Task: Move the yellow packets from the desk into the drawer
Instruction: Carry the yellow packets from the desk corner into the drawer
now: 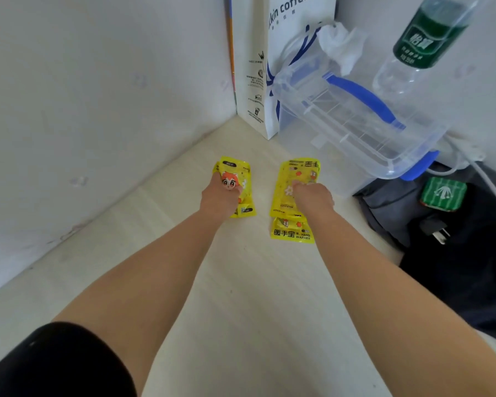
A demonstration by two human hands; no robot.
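left hand [222, 196] grips the left pile of glossy yellow plastic packets [245, 209], whose top packet carries an orange-haired cartoon face. its thumb lies across the print, and its other fingers are hidden at the pile's left edge. right hand [312, 196] holds the right pile of glossy yellow plastic packets [291, 233] in the same way. its thumb bends onto the top packet beside a white flower print, and its fingers are out of sight past the right edge. the lowest packet there pokes out toward the near edge and reads "hand warmer". both piles lie side by side on the pale wood-grain desk [241, 296], near its far corner, with a bare strip between them. a tall white paper coffee bag [258, 81] stands in that corner. just right of it sits a clear plastic box with a blue handle [355, 130], close behind the right pile. a clear bottle with a green label [424, 38] stands farther back. along the right edge lies dark fabric [455, 276], carrying a green square case [443, 193] and a black plug [435, 227].
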